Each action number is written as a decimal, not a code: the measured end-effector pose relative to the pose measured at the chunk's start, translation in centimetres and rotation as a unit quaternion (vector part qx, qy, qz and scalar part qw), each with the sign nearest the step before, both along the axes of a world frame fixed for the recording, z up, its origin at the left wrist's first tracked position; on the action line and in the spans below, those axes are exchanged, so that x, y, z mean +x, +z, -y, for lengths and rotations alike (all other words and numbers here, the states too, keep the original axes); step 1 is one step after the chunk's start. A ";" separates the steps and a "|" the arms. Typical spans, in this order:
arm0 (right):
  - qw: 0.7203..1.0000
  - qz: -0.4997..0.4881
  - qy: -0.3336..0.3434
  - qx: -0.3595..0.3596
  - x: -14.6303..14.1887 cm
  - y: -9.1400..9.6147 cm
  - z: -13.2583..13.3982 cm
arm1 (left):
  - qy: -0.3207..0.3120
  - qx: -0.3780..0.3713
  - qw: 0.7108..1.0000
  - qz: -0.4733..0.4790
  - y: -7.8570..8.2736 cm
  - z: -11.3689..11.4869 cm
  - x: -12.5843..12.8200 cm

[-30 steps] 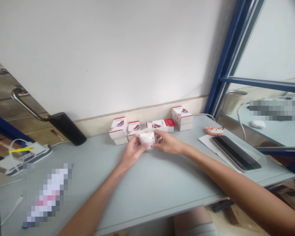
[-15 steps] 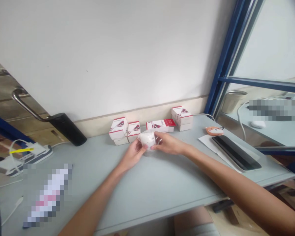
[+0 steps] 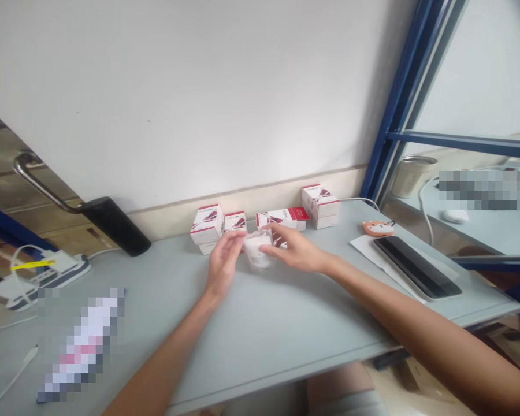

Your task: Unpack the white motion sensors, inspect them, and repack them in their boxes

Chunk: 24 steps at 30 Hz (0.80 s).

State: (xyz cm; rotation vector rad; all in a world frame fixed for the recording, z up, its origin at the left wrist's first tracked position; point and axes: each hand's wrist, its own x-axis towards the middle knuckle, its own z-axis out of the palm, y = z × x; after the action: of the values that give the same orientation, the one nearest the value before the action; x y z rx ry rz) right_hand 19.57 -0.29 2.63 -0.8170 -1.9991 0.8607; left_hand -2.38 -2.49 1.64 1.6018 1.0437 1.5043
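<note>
A small white object (image 3: 256, 251) in clear plastic wrap is held just above the grey desk, in the middle of the head view. My right hand (image 3: 298, 248) grips it from the right, thumb on the near face and fingers over the top. On the other side, my left hand (image 3: 223, 263) is beside the wrap with its fingers loosely stretched out and the tips close to the plastic's upper left edge. Whether those tips touch the plastic is hard to tell. The object's exact kind is blurred by the wrap.
Behind my hands, white-and-red boxes stand along the wall: a left stack (image 3: 206, 224), an opened box (image 3: 276, 218) and a right stack (image 3: 320, 206). A black cylinder (image 3: 117, 226) and power strip (image 3: 47, 280) are left. A phone (image 3: 416, 267) and orange-white animal-shaped item (image 3: 378, 228) are right.
My left hand has drawn back a little to the left, and its thumb has come off the front of the white object. My right hand still holds it, thumb further up.
</note>
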 end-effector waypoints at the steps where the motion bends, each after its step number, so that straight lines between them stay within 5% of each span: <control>1: 1.000 0.003 0.007 0.002 0.0 0.0 0.0 | 0.004 0.000 1.000 -0.002 0.0 -0.1 -0.1; 16: 1.000 -0.023 -0.009 -0.003 0.0 -0.1 -0.3 | 0.024 0.012 0.999 -0.030 0.8 -0.4 -0.6; 24: 1.000 -0.010 -0.002 -0.005 -0.1 0.0 -0.3 | 0.044 -0.033 0.998 0.041 0.5 -0.9 -0.9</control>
State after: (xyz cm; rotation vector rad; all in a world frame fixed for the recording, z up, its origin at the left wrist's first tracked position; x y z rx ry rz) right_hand 19.48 -0.02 2.60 -0.8147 -1.9763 0.8751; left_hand -3.28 -1.55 2.16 1.4530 1.1189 1.5631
